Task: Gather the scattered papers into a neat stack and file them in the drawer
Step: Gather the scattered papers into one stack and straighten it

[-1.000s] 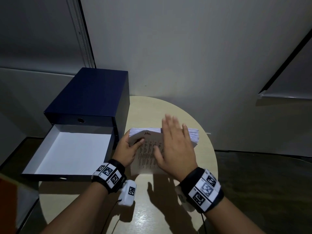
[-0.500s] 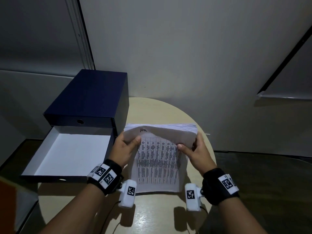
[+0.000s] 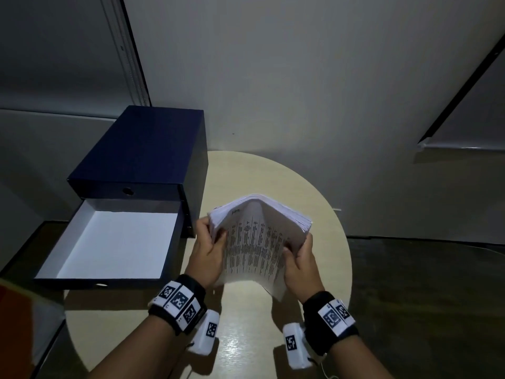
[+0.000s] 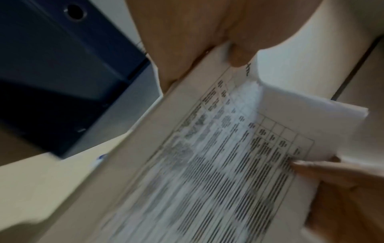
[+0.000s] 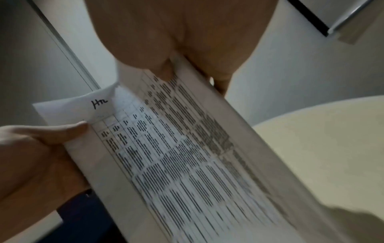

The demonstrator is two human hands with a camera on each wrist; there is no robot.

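A thick stack of printed papers (image 3: pixel 254 242) hangs lifted above the round table (image 3: pixel 322 214), bowed upward along its middle. My left hand (image 3: pixel 209 247) grips its left edge, thumb on the top sheet. My right hand (image 3: pixel 299 258) grips the right edge the same way. The top sheet carries a printed table and a handwritten mark, plain in the left wrist view (image 4: pixel 239 164) and the right wrist view (image 5: pixel 176 148). To the left, the dark blue drawer box (image 3: pixel 142 149) has its lower drawer (image 3: pixel 109 236) pulled out, white inside with nothing in it.
The box stands at the table's left edge against a grey wall (image 3: pixel 300 77). Dark floor (image 3: pixel 423 296) lies to the right of the table. An orange object (image 3: pixel 13 324) shows at the lower left corner.
My right hand left the top of the stack and took its right edge. Both hands raised the stack off the table and bent it into an arch.
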